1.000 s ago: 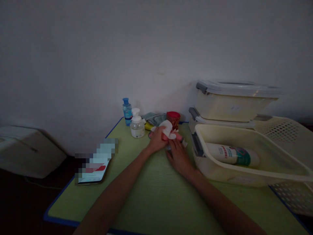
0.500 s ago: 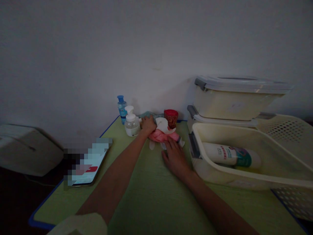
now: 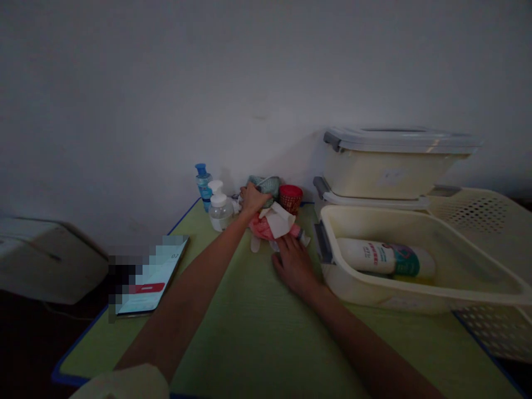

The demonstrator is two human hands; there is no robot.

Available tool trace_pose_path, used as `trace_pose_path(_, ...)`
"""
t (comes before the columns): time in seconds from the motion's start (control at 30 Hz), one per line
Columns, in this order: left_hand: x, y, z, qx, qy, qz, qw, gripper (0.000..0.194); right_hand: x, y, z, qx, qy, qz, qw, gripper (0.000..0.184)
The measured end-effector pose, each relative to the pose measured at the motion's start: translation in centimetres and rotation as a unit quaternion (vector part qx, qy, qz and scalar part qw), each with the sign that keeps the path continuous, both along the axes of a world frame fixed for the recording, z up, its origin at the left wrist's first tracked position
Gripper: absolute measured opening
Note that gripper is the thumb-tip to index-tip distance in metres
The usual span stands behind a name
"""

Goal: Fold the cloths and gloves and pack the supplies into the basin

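Note:
My left hand (image 3: 254, 200) is at the back of the table, its fingers closed on a grey-green, knitted-looking cloth item (image 3: 270, 184) with a light cord across it. Part of that item is hidden behind the hand. In front of it lies a crumpled pink cloth (image 3: 260, 227) with a white paper piece (image 3: 280, 220) on top. My right hand (image 3: 296, 265) lies palm down, fingers stretched out, with the fingertips at the near edge of the pink cloth. A red woven pot with a lid (image 3: 291, 199) stands just right of the grey-green item.
Left of the hands stand a clear pump bottle (image 3: 220, 213) and a blue bottle (image 3: 203, 185). A phone (image 3: 155, 282) lies at the left edge. On the right, an open cream bin (image 3: 399, 296) holds a white-and-green bottle (image 3: 386, 257); lidded boxes (image 3: 390, 172) are stacked behind.
My left hand has raised the grey-green item, which now stands higher against the wall. The white paper has shifted on the pink cloth. My right hand has stayed nearly in place.

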State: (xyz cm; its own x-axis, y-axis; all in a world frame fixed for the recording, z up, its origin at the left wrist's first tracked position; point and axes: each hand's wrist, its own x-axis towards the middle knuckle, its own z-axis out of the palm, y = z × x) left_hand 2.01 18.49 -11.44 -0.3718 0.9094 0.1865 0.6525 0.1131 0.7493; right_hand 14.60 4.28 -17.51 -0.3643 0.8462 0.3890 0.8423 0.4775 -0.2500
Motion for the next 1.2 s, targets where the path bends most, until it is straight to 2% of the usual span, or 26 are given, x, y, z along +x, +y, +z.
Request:
trace_pose_path(0.27,0.0,0.1,1.9,0.036,-0.093,-0.003,0.995,0.025,0.1,0.0,0.0,-0.001,0.009,0.004,1.000,0.042)
trace_pose_path(0.53,-0.1,-1.0,4.2,0.186,-0.075,-0.012,0.980,0.020,-0.1,-0.2,0.6,-0.018,0.027,-0.012,0.999,0.043)
trace_pose_path(0.77,-0.6,-2.7,5.8,0.331,-0.052,-0.059,0.940,0.020,-0.2,0.0,0.3,-0.019,0.021,-0.018,0.999,0.037)
trace_pose_path(0.87,-0.5,-4.3,6.0,0.431,-0.040,-0.132,0.892,0.019,-0.2,0.0,0.3,-0.009,0.022,-0.018,1.000,0.037)
trace_pose_path(0.93,-0.4,-5.9,6.1,0.472,-0.032,-0.184,0.862,0.022,-0.2,0.0,0.3,-0.008,0.020,-0.017,1.000,0.035)
trace_pose_path(1.03,-0.6,-8.6,6.2,0.447,-0.072,-0.205,0.868,0.022,-0.3,0.1,0.2,-0.011,0.014,-0.019,1.000,0.033)
trace_pose_path(1.13,-1.5,-10.7,6.1,0.368,-0.220,-0.207,0.880,0.022,-0.2,0.1,0.0,-0.007,0.014,-0.018,1.000,0.033)
trace_pose_path(1.2,-2.4,-11.6,5.7,0.288,-0.340,-0.210,0.870,0.021,-0.2,0.1,-0.1,-0.003,0.018,-0.013,1.000,0.033)
